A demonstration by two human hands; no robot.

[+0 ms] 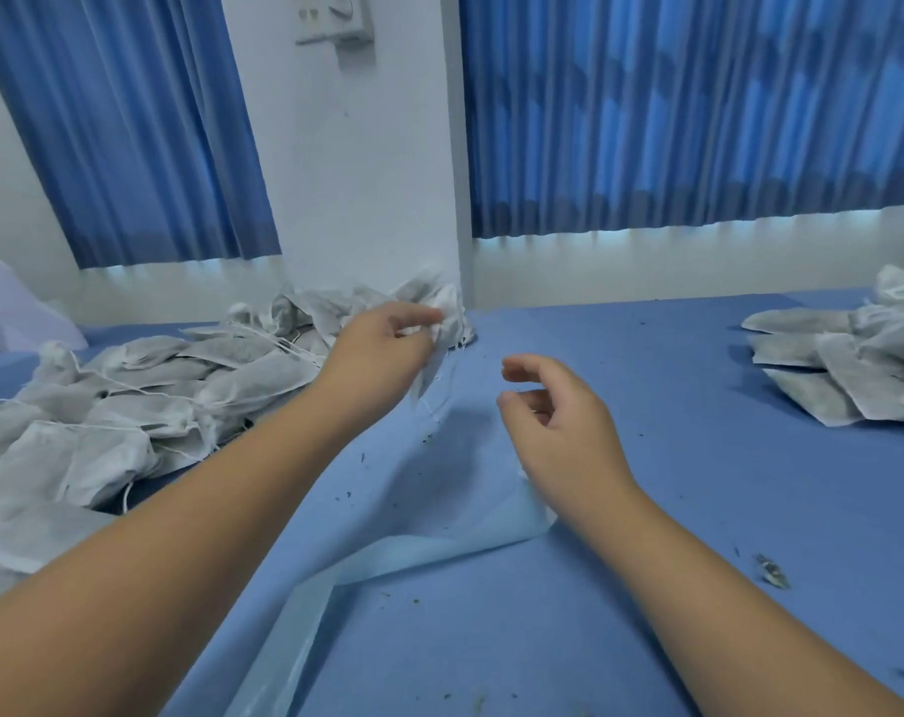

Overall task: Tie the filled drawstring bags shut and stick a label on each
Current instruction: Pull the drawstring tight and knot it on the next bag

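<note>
My left hand [382, 349] reaches to the far end of a long heap of white filled drawstring bags [129, 401] and pinches one bag [447, 323] by its top, lifted off the blue table [698, 509], with loose strings trailing below it. My right hand [553, 416] hovers over the middle of the table with loosely curled fingers and holds nothing. A second pile of flat grey-white bags [853, 364], some with a label visible, lies at the far right.
A curled pale-blue strip of backing paper [387, 561] lies on the table under my right wrist. Dark crumbs dot the blue surface. A white wall and blue curtains [698, 121] stand behind the table.
</note>
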